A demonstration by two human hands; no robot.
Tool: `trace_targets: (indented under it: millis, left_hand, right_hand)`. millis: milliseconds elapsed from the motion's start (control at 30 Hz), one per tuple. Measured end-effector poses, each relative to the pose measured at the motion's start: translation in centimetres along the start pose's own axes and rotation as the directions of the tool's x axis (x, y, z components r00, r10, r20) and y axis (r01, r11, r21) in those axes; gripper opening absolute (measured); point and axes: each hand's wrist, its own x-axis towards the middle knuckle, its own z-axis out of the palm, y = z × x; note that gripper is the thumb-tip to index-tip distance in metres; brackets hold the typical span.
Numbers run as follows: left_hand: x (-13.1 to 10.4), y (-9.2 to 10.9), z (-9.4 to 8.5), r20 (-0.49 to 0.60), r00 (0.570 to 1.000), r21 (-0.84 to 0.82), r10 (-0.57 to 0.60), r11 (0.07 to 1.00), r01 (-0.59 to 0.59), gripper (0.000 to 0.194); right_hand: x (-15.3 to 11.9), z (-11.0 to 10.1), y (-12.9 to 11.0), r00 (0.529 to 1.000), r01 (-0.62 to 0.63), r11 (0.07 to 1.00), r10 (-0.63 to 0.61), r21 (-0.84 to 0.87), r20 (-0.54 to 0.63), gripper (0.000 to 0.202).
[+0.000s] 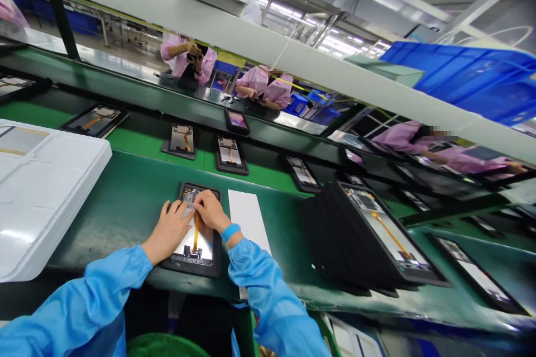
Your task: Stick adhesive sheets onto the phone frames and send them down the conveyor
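An opened tablet (193, 234) lies in a black tray on the green bench, its orange flex cable running down the middle. My left hand (170, 229) rests over its left side, fingers spread, the fingertips near the upper end of the cable. From the right, my right hand (210, 210) reaches onto the upper part of the tablet, thumb and index finger pinched together by the top of the cable. What lies between those fingertips is too small to make out. A white sheet (249, 220) lies just right of the tablet, partly beneath my right forearm.
On the right stands a stack of black trays (347, 239) with another opened tablet (385, 228) on top. White plastic trays (54, 195) fill the left. Beyond runs a green conveyor (205, 164) with several tablets. People in pink work across the line.
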Motion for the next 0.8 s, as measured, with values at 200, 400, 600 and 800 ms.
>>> trace_targets:
  millis: [200,400,600,800]
  left_hand:
    - [0.5,0.4,-0.4,0.026,1.000,0.064,0.012,0.998,-0.014,0.035]
    - [0.8,0.9,-0.3,0.017,0.998,0.106,-0.054,0.993,0.051,0.037]
    - [1.2,0.7,-1.2,-0.075,0.993,0.189,-0.096,0.976,0.108,0.040]
    - [-7.4,-8.6,-13.1,-0.299,0.776,-0.013,-0.556,0.815,0.579,0.021]
  right_hand:
    - [-0.2,0.0,0.4,0.996,-0.040,0.999,0.037,-0.036,-0.085,0.009]
    - [0.1,-0.3,1.0,0.993,0.024,0.999,-0.029,-0.042,-0.111,0.011]
    - [1.9,0.2,2.9,0.983,0.033,0.992,-0.054,-0.118,-0.174,0.018]
    - [0.9,-0.5,2.1,0.963,0.043,0.997,-0.057,-0.058,-0.262,0.030]
